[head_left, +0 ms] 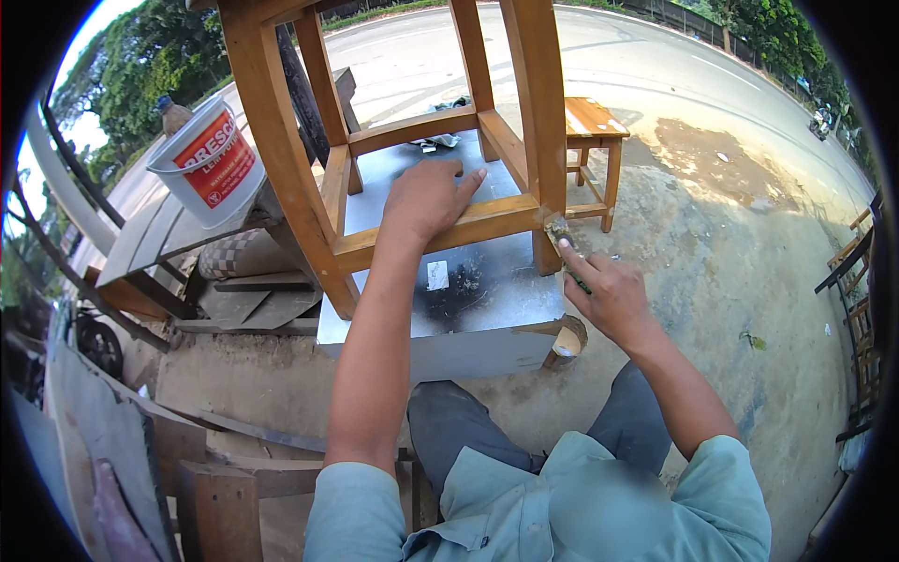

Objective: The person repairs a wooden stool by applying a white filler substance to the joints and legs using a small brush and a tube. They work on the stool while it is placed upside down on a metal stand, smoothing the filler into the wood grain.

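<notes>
A varnished wooden stool frame (543,131) stands on a pale, dark-stained box (375,328). My left hand (431,197) grips the frame's near crossbar (468,218), its fingers reaching over the top. My right hand (604,295) holds a small brush (558,228) with a green handle, mostly hidden by the fingers. The bristles touch the right near leg where the crossbar joins it. A small container with pale contents (567,342) sits by the box's right front corner, below my right hand.
A white bucket with a red label (215,183) rests on boards at left. A small wooden stool (590,122) stands behind at right. Stacked wood (215,496) lies at lower left, and dark furniture (857,328) lines the far right. A road (674,51) runs behind.
</notes>
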Demonstrator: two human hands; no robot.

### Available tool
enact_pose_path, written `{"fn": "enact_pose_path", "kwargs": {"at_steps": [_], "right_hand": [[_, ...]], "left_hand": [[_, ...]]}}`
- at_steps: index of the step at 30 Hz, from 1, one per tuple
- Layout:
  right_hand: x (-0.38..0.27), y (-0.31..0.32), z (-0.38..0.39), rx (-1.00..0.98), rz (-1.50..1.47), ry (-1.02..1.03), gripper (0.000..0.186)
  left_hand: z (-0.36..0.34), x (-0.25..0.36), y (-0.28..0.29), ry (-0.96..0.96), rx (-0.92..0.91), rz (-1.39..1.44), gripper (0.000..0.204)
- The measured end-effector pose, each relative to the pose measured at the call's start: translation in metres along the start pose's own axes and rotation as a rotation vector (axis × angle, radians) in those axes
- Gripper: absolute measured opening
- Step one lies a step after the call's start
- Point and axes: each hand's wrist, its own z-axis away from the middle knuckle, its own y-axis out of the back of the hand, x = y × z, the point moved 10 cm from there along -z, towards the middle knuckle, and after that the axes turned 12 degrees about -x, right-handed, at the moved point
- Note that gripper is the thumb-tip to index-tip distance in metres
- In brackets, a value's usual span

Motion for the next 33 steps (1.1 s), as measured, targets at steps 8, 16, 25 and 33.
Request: {"fn": "enact_pose_path", "kwargs": {"at_steps": [8,16,25,33], "right_hand": [[-0.006,0.006,-0.005,-0.014,-0.027,-0.019,0.051],[-0.006,0.017,0.023,-0.071,-0.290,-0.039,0.046],[-0.070,0.026,-0.013,-0.080,-0.343,0.164,0.048],[-0.166,0.034,-0.052,-0.113,-0.078,0.476,0.046]], "left_hand": [[0.072,0.031,0.050,-0.438,0.717,0.036,0.013],[0.224,-0.092,0.004,0.157,1.306,0.211,0.031],[0.170,-0.163,-0.057,0.063,0.729,1.149,0.059],[0.173,-0.165,-0.057,0.021,0.743,1.027,0.057]]}}
